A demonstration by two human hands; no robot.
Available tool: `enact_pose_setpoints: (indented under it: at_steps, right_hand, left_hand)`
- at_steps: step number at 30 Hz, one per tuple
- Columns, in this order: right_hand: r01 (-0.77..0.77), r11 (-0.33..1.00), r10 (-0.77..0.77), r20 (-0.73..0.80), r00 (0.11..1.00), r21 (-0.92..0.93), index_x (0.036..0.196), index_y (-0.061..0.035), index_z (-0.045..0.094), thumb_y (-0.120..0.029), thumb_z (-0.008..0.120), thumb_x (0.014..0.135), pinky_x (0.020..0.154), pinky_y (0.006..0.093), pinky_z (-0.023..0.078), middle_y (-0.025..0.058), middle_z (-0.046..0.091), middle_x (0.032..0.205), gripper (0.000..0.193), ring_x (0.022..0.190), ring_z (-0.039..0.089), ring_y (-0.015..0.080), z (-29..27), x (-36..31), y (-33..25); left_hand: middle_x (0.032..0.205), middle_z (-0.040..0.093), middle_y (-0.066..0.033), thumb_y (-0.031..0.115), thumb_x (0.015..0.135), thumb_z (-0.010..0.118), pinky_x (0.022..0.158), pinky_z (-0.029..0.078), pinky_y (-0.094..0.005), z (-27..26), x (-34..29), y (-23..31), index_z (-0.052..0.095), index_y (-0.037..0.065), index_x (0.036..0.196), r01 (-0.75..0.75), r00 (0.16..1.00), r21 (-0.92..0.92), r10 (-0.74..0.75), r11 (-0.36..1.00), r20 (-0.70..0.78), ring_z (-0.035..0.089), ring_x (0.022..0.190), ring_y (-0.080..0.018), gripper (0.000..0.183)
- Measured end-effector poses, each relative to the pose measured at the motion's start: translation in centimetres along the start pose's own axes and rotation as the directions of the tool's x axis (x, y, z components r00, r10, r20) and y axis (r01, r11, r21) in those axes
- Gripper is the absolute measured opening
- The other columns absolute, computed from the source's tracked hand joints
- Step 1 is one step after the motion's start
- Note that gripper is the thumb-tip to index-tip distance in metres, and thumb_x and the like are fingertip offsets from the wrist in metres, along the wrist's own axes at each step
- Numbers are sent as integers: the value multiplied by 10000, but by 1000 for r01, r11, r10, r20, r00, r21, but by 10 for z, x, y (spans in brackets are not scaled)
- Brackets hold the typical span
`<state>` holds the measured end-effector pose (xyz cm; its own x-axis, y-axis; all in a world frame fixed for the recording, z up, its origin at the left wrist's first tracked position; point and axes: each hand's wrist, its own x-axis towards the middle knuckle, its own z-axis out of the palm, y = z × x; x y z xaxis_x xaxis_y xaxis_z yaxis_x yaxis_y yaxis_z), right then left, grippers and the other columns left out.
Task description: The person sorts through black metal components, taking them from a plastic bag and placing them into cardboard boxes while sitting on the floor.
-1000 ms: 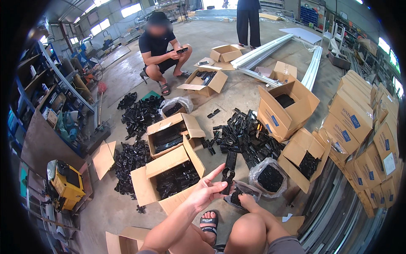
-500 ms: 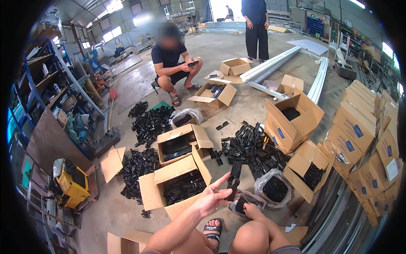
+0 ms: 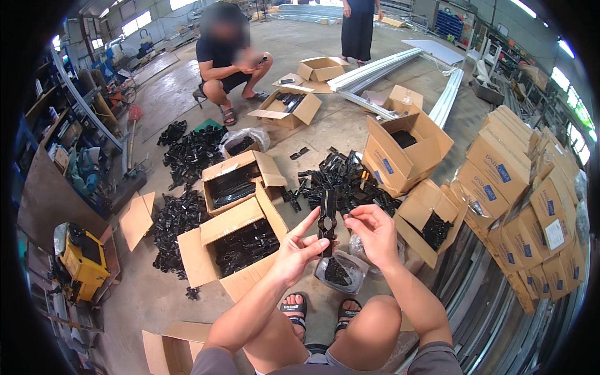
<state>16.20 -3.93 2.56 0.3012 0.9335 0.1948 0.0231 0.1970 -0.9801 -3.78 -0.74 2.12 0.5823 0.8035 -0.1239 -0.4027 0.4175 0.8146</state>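
The left hand (image 3: 297, 255) is gripping a long black plastic part with a rounded, notched middle (image 3: 327, 222) between its thumb and fingers, holding it upright above the person's knees. The right hand (image 3: 375, 236) is pinching a small dark piece (image 3: 348, 216) at its fingertips, just beside the part; whether they are touching cannot be told. Below, a clear plastic bag of small black pieces (image 3: 359, 274) is resting on the grey concrete floor (image 3: 250, 312), while loose black parts (image 3: 340, 167) are lying heaped beyond.
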Motion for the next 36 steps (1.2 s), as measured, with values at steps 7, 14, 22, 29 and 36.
enact_pose_setpoints:
  at_steps: [7,14,22,29,36]
  right_hand:
    - [60,997,-58,-58,997,41,1013,30,695,17,743,865,776,237,541,75,731,933,156,849,676,97,15,-8,-27]
    - [56,994,-48,-95,994,89,1009,38,695,28,743,861,763,231,538,74,736,923,156,832,675,94,20,-15,-21]
    - [26,994,-18,-79,997,102,1023,23,678,46,734,864,781,241,546,74,726,938,169,843,675,108,20,-14,-16]
    - [79,996,-82,-87,993,-37,1038,30,706,-39,738,887,763,238,531,62,740,945,169,829,662,83,21,-21,-17]
    - [252,813,-290,10,957,-525,966,8,620,-126,601,981,617,344,501,145,651,834,136,702,662,259,17,-26,-40]
  left_hand:
    - [1144,710,-152,-65,923,638,941,547,-329,9,-3,-4,289,121,1574,-131,987,141,117,981,107,691,1027,-187,762]
    - [1176,684,-55,-91,912,656,877,521,-220,11,-11,1,335,124,1563,-165,981,150,147,975,127,584,965,-36,757]
    - [1177,672,-25,-105,907,653,873,514,-205,6,-14,2,346,132,1560,-210,974,231,181,950,139,567,972,-31,760]
    - [1183,674,-29,-107,904,655,879,519,-211,3,-13,0,351,133,1558,-178,978,191,153,965,139,573,981,-37,760]
    - [1155,685,-49,-106,898,658,875,524,-237,17,-13,4,343,125,1562,-151,985,250,124,956,120,587,967,-58,770]
